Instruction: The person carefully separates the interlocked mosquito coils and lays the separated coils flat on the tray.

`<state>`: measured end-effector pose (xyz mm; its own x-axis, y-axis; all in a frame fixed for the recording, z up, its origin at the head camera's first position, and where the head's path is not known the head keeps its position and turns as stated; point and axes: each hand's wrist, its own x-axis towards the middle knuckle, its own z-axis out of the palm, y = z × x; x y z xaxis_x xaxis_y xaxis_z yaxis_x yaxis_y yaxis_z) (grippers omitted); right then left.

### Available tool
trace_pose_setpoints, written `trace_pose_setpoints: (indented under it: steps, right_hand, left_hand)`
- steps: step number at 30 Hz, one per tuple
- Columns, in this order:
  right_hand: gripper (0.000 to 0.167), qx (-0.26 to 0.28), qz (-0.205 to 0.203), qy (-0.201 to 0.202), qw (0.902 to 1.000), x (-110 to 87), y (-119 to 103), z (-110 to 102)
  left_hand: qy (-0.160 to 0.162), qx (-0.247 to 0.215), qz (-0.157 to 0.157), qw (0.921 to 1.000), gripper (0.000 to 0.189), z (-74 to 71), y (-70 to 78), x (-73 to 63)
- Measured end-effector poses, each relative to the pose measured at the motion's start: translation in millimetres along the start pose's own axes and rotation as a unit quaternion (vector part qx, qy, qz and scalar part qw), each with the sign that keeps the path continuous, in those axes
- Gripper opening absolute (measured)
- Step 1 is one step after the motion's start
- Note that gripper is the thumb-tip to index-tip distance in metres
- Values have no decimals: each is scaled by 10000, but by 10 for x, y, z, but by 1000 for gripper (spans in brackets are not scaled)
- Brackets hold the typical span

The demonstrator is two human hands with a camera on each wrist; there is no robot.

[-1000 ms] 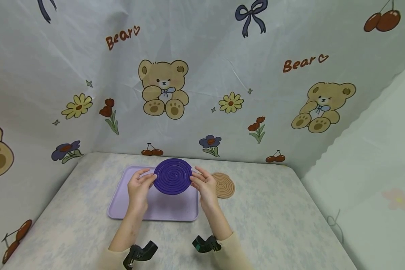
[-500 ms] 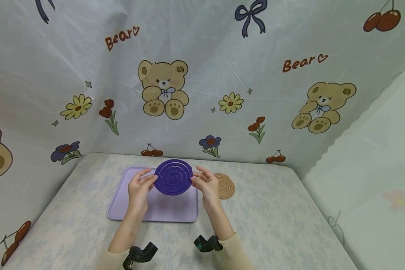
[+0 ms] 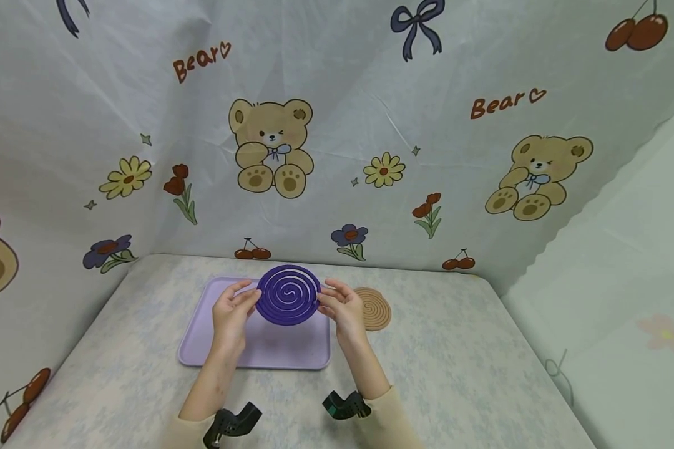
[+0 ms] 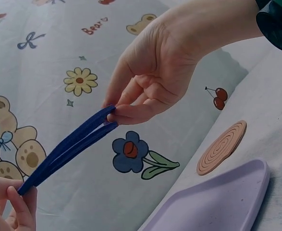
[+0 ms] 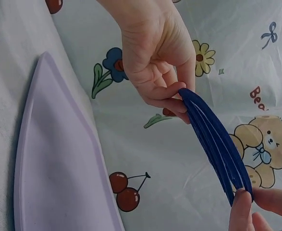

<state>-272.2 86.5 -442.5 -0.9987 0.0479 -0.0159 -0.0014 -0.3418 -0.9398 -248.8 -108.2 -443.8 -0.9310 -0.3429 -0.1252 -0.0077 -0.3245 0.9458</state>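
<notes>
A round purple disc with a spiral of narrow coils [image 3: 288, 295] is held up above the lilac tray [image 3: 283, 355]. My left hand [image 3: 231, 318] pinches its left rim between thumb and fingers. On the opposite rim, my right hand [image 3: 344, 315] pinches it too. In the left wrist view the disc [image 4: 66, 149] appears almost edge-on, its coils slightly apart, with the right hand [image 4: 153, 72] at its upper end. From the right wrist, gaps show between the coils of the disc [image 5: 217, 144], and the left hand [image 5: 155, 57] grips the far end.
A beige spiral disc [image 3: 375, 310] of similar shape lies on the table [image 3: 455, 368], just right of the tray and partly behind the right hand. A white cloth wall [image 3: 337, 125] printed with bears and flowers rises behind the table. A thin cord [image 3: 561, 377] hangs at the right.
The purple disc's coils have spread a little, with more light gaps showing between them. Both hands keep their pinch on the rim and have barely moved.
</notes>
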Motion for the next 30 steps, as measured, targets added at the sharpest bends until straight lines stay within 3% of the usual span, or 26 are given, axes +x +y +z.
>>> trace_pose_setpoints:
  steps: [9, 23, 30]
  right_hand:
    - [30, 505, 426, 9, 9978, -2, -51, 5]
    - [30, 473, 351, 173, 9981, 22, -58, -44]
    - [32, 480, 374, 264, 9978, 38, -35, -59]
  left_hand:
    - [8, -77, 24, 10000, 35, -12, 10, 28]
    - [288, -546, -57, 9981, 19, -96, 12, 103]
    - [520, -512, -55, 9973, 24, -170, -14, 169]
